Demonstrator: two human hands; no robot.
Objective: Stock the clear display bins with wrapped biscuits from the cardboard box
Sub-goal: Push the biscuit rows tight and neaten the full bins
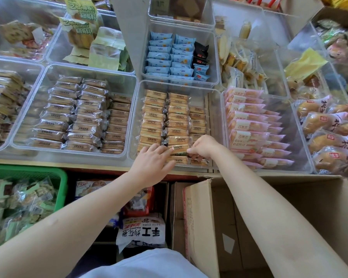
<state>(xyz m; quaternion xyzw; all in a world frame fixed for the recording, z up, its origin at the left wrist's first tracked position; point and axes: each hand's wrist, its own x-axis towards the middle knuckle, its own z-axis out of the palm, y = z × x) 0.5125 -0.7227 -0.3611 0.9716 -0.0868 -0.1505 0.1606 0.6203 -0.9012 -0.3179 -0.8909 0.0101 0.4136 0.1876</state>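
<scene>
Fingers of the left hand (153, 159) lie straight, pressing a wrapped biscuit (179, 148) at the near edge of the clear bin (216, 125); the right hand (202, 146), at three o'clock from it, pinches the packet's other end. The cardboard box (289, 217) stands open at five o'clock.

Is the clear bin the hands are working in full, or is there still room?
Not full. The clear bin holds two tall biscuit rows; its third row sits lower, with bare space along the right wall.
</scene>
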